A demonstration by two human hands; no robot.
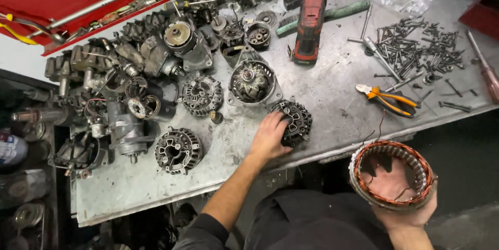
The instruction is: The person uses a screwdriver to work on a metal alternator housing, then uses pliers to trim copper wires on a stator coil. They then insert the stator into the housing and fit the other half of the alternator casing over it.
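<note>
1. Your right hand (403,198) is curling around a stator ring (392,174) with copper windings, holding it off the bench, beyond the near edge toward the right corner; the fingers are showing through the ring's open middle, so it is already separated from any housing.
2. Your left hand (269,136) is resting with fingers spread over a dark rear alternator cover (293,121), pressing on it just inside the near edge of the metal workbench (332,94); whether the fingers are hooking under it, you cannot tell from here.
3. Just beyond that cover, an open alternator housing with its rotor (253,82) is sitting face up, still unassembled.
4. Toward the near left corner, another finned end cover (178,149) is lying loose, and a third finned piece (201,94) is lying further in.
5. At the right edge, orange-handled pliers (389,99) are lying apart from your hands, untouched.
6. Beyond them, a pile of long bolts and screws (416,47) is spreading toward the far right corner, none fitted to anything.
7. At the far edge, a red and black cordless driver (310,18) is lying flat, and many more stripped units (130,57) are crowding the far left corner, so plenty is looking unfinished.
</note>
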